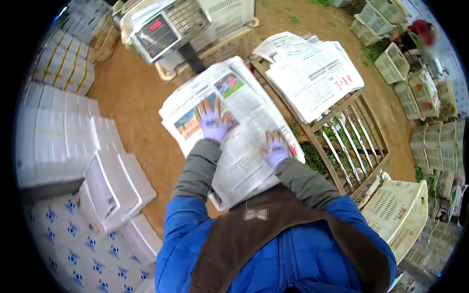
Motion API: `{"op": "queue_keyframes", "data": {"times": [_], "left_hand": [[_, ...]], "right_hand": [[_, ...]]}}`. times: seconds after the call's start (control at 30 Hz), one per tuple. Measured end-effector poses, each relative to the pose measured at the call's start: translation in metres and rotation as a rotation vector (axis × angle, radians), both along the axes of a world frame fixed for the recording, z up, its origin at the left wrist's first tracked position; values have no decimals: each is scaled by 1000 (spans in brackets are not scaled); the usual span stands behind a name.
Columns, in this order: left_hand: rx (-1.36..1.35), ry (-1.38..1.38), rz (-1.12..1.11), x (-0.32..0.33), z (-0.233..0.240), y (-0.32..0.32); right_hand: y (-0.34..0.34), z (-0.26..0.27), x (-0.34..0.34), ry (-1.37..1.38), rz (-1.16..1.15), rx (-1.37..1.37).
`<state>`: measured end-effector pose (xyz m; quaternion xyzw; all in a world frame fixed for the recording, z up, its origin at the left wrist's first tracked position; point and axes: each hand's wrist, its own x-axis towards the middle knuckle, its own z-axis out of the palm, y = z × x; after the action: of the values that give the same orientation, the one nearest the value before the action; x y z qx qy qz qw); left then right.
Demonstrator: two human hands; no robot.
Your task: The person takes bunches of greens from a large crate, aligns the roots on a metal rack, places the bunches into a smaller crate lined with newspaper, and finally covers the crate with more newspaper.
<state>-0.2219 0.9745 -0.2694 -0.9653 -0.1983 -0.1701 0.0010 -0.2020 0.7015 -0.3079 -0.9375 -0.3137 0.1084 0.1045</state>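
Note:
Newspaper sheets (253, 106) lie spread flat in front of my body, over something they hide. My left hand (213, 119), in a white work glove with bare fingertips, rests on the printed pictures with its fingers apart. On the right part of the same sheets, my right hand (276, 148) lies palm down in a matching glove, near the paper's edge. Neither hand grips anything. A second stack of newspapers (311, 80) lies to the right on a rusty metal frame (329, 146). Beyond the spread sheets stands a digital scale display (157, 34) with red digits.
White foam boxes (113, 183) are stacked at the left, and more boxes with yellow tape (62, 62) stand behind. A cream plastic crate (395, 205) is near my right elbow. Several crates (392, 62) and a partly seen person (421, 33) are at the far right.

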Motion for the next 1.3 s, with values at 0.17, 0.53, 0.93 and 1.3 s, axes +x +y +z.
{"op": "queue_keyframes", "data": {"times": [0.17,0.53,0.93,1.3], "left_hand": [[-87,107,-36,-6,-116,39],[214,13,49,34,-110,16],[-669,-435,-1077,151,172,-535],[-534,-333,-1902,59,274,-870]], "right_hand": [[-33,-23,18,477,13,-93],[-263,186,-27,17,-516,575],[-759,187,-267,-71,-1729,116],[-841,2,-211,372,-1590,-320]]}}
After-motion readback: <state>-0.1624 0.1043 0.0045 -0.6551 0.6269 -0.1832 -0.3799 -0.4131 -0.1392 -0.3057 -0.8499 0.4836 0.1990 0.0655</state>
